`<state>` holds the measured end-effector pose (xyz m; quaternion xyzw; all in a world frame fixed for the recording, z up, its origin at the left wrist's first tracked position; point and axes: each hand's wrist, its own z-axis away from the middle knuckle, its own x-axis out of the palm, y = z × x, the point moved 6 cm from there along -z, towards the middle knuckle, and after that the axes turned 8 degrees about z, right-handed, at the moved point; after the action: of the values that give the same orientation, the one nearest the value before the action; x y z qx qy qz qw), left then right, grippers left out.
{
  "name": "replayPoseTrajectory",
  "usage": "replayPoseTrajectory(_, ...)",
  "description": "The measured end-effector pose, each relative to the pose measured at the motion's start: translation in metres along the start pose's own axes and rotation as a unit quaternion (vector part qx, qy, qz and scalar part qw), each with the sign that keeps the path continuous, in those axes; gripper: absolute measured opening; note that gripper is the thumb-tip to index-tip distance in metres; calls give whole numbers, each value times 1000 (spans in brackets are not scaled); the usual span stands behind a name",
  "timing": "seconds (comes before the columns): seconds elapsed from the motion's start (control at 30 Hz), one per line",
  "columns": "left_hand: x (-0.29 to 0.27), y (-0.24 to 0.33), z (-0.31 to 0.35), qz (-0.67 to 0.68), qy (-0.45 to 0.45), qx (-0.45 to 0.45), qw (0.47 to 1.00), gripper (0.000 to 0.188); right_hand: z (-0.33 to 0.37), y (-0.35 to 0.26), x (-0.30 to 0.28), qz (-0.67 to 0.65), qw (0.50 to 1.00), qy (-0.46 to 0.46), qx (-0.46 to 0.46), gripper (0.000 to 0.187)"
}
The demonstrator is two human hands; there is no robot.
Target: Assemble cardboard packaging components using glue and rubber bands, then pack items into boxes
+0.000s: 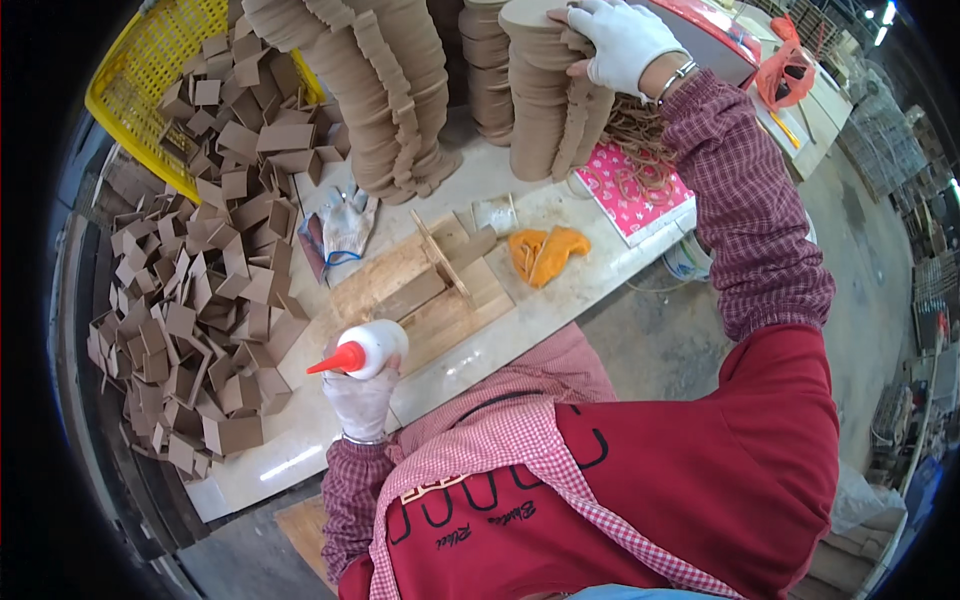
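Observation:
My left hand (362,402), in a white glove, is closed around a white squeeze bottle (385,343) with a red pointed nozzle, over the table's near edge. The bottle is tilted, its nozzle towards the left. My right hand (628,48), also gloved, reaches to the far side, its fingers gripping the edge at the top of a tall stack of brown flat cut-out pieces (540,95). How many pieces it grips cannot be made out. Between the hands lies a wooden jig (478,305) with upright strips and brown pieces in it.
Folded brown board pieces (215,330) heap up on the left, beside a yellow basket (130,120). More wavy-edged stacks (385,100) stand at the back. An orange cloth (545,255), a spare glove (347,222) and a pink patterned sheet (635,195) with brown loops lie on the table.

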<state>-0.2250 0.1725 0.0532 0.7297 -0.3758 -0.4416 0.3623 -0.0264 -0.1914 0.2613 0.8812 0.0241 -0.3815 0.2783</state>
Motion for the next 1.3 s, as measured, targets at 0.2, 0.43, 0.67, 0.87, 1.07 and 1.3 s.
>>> replayPoseTrajectory(0.2, -33, -66, 3, -64, 98, -107, 987, 60, 67, 4, -15, -82, 977, 176, 92, 39)
replayPoseTrajectory(0.43, -45, -117, 12, 1, 59, -151, 987, 62, 186, -58, 124, -113, 956, -169, 212, 19)
replayPoseTrajectory(0.67, -59, -120, 29, 22, 36, -229, 972, 57, 202, -56, 205, 36, 882, -460, 93, 24)
replayPoseTrajectory(0.87, -58, -104, 29, -55, -8, -220, 974, 50, 233, 32, 177, 37, 821, -454, 343, 27)
replayPoseTrajectory(1.07, -67, -106, 52, -86, 3, -261, 961, 45, 210, 33, 166, -37, 927, -252, 277, 31)
replayPoseTrajectory(1.3, -54, -110, 47, -2, 23, -285, 958, 46, 175, 13, 291, -405, 753, -284, 434, 25)
